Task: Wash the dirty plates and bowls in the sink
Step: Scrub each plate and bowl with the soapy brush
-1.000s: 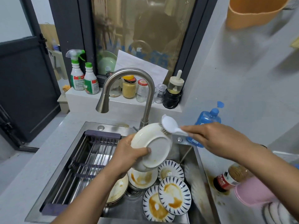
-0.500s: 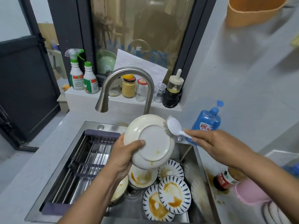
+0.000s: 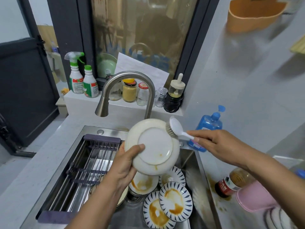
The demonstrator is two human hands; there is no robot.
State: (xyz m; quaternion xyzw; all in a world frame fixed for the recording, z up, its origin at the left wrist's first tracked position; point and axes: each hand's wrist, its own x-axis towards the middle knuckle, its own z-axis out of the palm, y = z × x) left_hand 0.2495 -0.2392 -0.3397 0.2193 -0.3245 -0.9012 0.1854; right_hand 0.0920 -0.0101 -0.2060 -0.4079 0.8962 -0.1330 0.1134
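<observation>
My left hand (image 3: 125,164) grips a white plate (image 3: 153,144) by its left rim, underside toward me, above the sink (image 3: 194,166). A few brown spots mark its lower edge. My right hand (image 3: 219,144) holds a white dish brush (image 3: 175,128) by the handle, with the bristles against the plate's upper right rim. Below, in the basin, lie several dirty plates: two blue-striped ones (image 3: 175,202) with brown sauce, a white one (image 3: 143,182) and a cream one partly hidden by my left arm.
A steel faucet (image 3: 125,90) arches over the sink, not running. A drying rack (image 3: 85,166) spans the sink's left half. Blue soap bottle (image 3: 209,123), sauce jar (image 3: 231,182) and pink cup (image 3: 254,197) stand on the right counter. Spray bottles and jars line the windowsill.
The plate has turned so its underside faces me more squarely and rose slightly. The brush slid along the upper right rim of the plate.
</observation>
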